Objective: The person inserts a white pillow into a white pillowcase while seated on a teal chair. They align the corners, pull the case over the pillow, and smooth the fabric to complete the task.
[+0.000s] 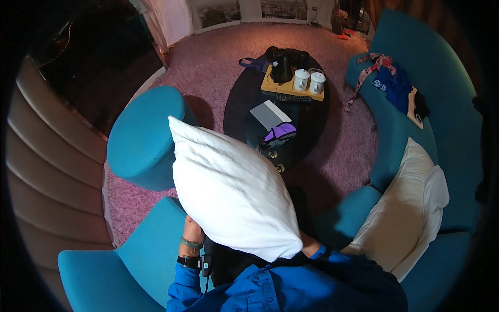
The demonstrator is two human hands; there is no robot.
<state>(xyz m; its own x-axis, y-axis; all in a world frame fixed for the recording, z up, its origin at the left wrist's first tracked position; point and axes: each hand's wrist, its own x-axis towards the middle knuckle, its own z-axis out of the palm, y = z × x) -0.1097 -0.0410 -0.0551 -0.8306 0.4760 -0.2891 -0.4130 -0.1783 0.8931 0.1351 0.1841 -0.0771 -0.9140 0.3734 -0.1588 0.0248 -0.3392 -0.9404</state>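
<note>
A plump white pillow [228, 182] is held up in front of me, tilted, with one corner pointing to the far left and another down toward my right side. At its lower left edge my left hand [193, 229] is closed on it, a green bangle and a black strap on the wrist. My right hand [310, 245] grips the pillow by its near right corner; its fingers are mostly hidden behind the cloth. Over on the sofa to my right lies a second white pillow [397, 208], with its case bunched on one side.
Beyond the pillow stands a dark oval table [241, 112] with a wooden tray [267, 86], black kettle [281, 70], lidded white cups [301, 80], a remote [293, 99] and a purple-grey pouch [279, 134]. A teal stool [145, 135] is left, a curved teal sofa [442, 67] with clothes [392, 86] right.
</note>
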